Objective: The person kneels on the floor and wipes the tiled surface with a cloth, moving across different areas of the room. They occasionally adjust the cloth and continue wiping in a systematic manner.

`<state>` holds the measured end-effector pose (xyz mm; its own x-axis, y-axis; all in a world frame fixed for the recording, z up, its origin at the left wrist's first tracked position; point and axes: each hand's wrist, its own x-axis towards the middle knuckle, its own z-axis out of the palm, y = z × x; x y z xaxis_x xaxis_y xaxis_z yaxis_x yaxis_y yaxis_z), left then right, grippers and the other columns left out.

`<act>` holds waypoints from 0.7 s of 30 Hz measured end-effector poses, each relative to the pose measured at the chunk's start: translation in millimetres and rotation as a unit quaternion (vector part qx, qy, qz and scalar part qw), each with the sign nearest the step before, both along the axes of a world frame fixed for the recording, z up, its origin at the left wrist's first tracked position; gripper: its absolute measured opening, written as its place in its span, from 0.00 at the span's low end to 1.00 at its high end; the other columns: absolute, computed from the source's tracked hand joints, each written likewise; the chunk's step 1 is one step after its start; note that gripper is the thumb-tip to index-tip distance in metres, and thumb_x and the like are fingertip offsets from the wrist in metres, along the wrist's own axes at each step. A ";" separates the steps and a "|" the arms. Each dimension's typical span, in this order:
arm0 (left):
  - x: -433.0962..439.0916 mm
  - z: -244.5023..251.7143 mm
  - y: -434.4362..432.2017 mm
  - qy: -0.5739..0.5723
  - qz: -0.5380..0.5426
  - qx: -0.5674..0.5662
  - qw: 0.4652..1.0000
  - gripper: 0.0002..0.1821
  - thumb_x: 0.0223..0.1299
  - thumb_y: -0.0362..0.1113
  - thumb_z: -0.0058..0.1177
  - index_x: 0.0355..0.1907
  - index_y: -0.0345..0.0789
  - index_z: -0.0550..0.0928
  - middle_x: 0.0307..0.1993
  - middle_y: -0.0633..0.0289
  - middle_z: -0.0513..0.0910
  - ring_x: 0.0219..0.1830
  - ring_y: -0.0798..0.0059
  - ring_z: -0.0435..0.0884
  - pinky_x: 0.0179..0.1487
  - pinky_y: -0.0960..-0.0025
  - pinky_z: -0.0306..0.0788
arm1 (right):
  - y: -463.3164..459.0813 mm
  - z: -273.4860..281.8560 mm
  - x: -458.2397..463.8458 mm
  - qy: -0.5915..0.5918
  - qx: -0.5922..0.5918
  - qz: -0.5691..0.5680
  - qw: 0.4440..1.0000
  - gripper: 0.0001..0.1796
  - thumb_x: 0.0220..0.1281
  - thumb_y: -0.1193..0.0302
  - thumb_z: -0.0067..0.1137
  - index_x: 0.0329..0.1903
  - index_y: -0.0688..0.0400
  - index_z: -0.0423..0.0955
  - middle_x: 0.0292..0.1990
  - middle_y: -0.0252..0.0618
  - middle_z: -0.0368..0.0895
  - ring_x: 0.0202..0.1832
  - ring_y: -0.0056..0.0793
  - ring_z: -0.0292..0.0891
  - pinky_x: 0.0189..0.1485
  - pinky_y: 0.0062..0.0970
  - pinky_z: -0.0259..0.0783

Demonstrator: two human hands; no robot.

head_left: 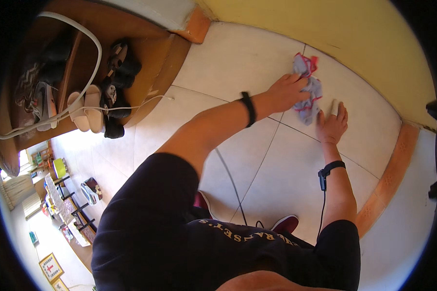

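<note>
My left hand [288,92] is closed over a crumpled light-grey cloth with red edging [307,92], pressed to the pale floor tiles [255,174]. The cloth looks slightly blurred. To its right, my right hand [333,126] is spread low over the tiles with its fingers apart, and its thumb is close to the cloth's lower end. Whether the thumb touches the cloth I cannot tell. Something white wraps one finger of that hand. Each wrist wears a black strap, and a thin cable runs from the right one.
A yellow panel [313,22] borders the floor ahead. Orange baseboard tiles [382,185] line the right wall. At left, a wooden shoe rack [156,62] holds several shoes and beige slippers [94,109]. A white cable [98,54] loops across it. My dark red shoes [287,222] are below.
</note>
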<state>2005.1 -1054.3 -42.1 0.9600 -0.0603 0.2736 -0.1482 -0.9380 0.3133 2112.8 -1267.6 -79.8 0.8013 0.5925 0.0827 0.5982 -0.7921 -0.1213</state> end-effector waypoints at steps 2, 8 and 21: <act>21.8 -7.3 8.6 0.002 0.015 0.054 0.998 0.14 0.49 0.37 0.52 0.42 0.45 0.77 0.49 0.57 0.71 0.53 0.59 0.67 0.59 0.49 0.58 | -0.4 -1.3 1.0 -0.021 0.023 0.013 0.999 0.34 0.58 0.46 0.48 0.39 0.70 0.78 0.68 0.38 0.54 0.69 0.42 0.47 0.64 0.47 0.52; 36.8 -16.0 82.7 0.161 0.205 0.183 0.948 0.23 0.60 0.49 0.43 0.54 0.41 0.73 0.59 0.54 0.68 0.64 0.56 0.60 0.67 0.41 0.44 | 2.8 0.6 0.4 -0.025 0.004 0.021 0.999 0.34 0.59 0.48 0.50 0.54 0.67 0.71 0.67 0.41 0.56 0.68 0.44 0.50 0.63 0.48 0.56; -137.2 -3.7 177.8 0.251 0.476 -0.058 0.841 0.32 0.56 0.57 0.47 0.62 0.46 0.69 0.67 0.46 0.55 0.67 0.50 0.55 0.68 0.52 0.50 | 0.9 0.4 0.4 -0.007 -0.048 0.016 0.999 0.37 0.62 0.43 0.42 0.40 0.70 0.78 0.69 0.40 0.54 0.69 0.42 0.47 0.61 0.49 0.57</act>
<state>1867.9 -876.5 -45.8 0.5546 0.7999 -0.2292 0.8307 -0.5159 0.2095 2113.2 -1266.7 -79.4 0.7806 0.6241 0.0346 0.6250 -0.7797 -0.0367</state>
